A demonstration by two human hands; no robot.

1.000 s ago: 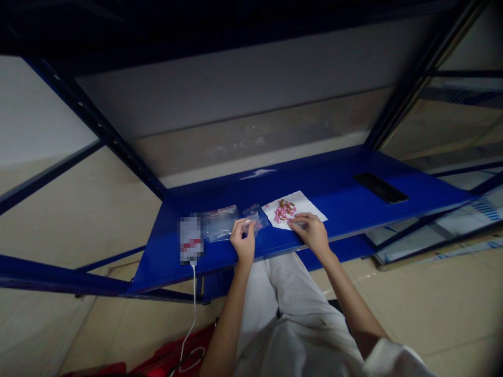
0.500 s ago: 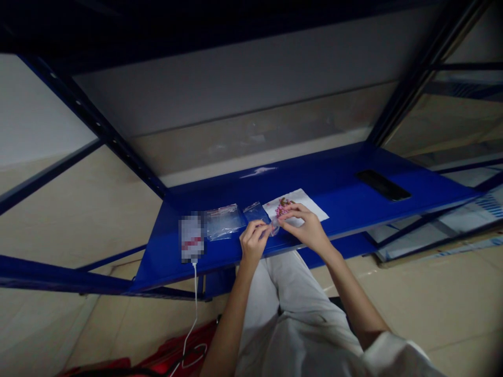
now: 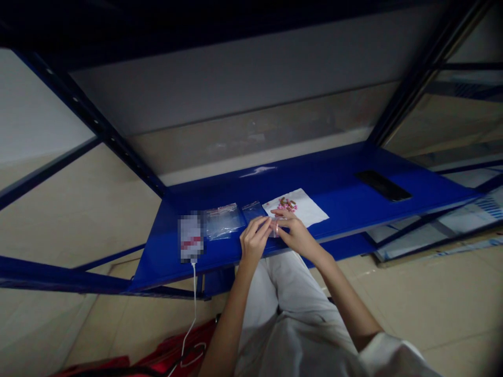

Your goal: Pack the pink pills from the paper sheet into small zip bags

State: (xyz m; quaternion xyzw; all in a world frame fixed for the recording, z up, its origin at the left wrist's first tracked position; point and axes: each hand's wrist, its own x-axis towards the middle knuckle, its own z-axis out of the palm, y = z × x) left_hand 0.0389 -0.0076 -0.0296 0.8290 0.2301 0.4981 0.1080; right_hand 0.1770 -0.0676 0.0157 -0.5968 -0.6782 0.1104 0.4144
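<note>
Between my two hands, just over the front edge of the shelf, is a small clear plastic bag [image 3: 274, 229]. My left hand [image 3: 255, 238] is closed, its fingertips pinching the bag's left side. My right hand [image 3: 293, 233] curls in from the other side, with thumb and fingers on the bag. Right behind my hands lies a sheet of white paper [image 3: 310, 207] that carries a small pile of pink and brownish capsules or pills [image 3: 286, 203]. What the bag holds is too small to make out.
Left of my hands lie clear zip bags [image 3: 225, 222] and a smaller zip bag [image 3: 252, 210] on the blue shelf [image 3: 330, 173]. A blurred-out device [image 3: 191, 236] with a white cable [image 3: 195, 293] is farther left. A black phone [image 3: 383, 185] lies at the right. Blue uprights frame the shelf.
My right hand has moved left and down from beside the pile to the bag, closer to my left hand. More of the pile now shows.
</note>
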